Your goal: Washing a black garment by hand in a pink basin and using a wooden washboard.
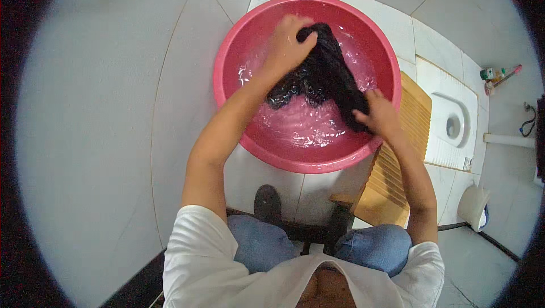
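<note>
A wet black garment [329, 64] is stretched between my two hands over a large pink basin [318, 167] of water. My left hand [292, 41] grips its far upper end, fingers closed round the cloth. At its near right end, close to the basin's right wall, my right hand [379, 114] pinches the fabric between thumb and fingers. The middle of the cloth hangs down to the left into the rippling water. What kind of garment it is, I cannot make out.
A ribbed wooden washboard [392, 180] leans at the basin's right side, under my right forearm. Beyond it a white squat toilet [451, 120] is set in the tiled floor. A white bin [474, 207] stands at the right. Bottles [493, 74] sit by the right wall.
</note>
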